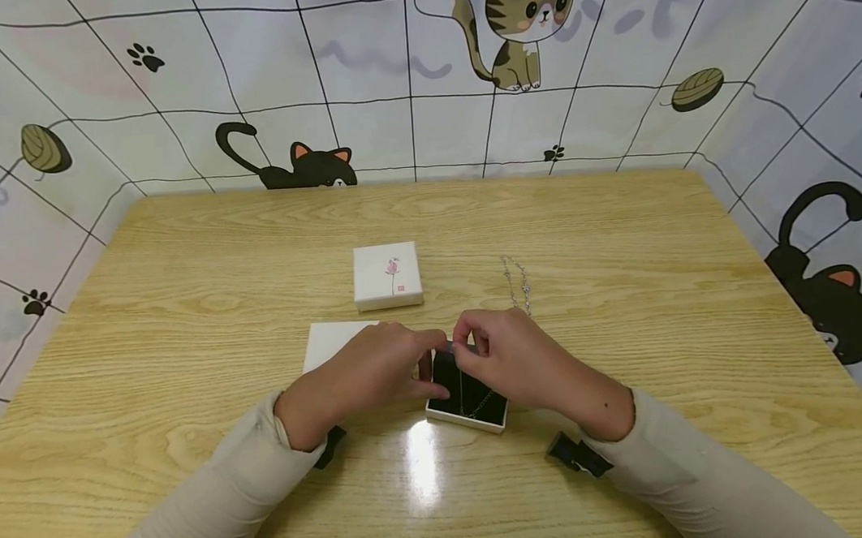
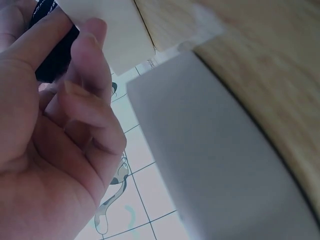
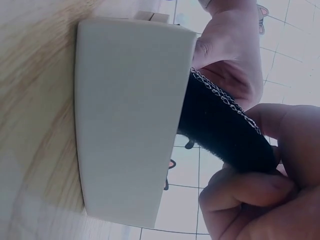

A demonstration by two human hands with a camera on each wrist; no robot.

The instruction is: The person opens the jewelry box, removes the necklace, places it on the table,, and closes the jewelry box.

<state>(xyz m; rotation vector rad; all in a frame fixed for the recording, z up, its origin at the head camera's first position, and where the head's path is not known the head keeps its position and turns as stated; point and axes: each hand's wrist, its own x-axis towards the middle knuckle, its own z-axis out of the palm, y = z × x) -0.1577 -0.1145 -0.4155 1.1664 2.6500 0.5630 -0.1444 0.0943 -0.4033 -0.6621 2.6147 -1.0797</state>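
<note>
A small white jewelry box sits on the table with a black pad inside, tilted partly out of it in the right wrist view. A thin silver chain lies along the pad. My left hand holds the box's left side, thumb by the near wall and index finger at the far end. My right hand pinches the raised far end of the pad, where the chain runs up to the fingers; whether they also pinch the chain is hidden.
Behind the hands stands a white box with a pink flower print. A plain white box piece lies partly under my left hand. Another silver chain lies beyond my right hand. Cat-patterned walls border the wooden table.
</note>
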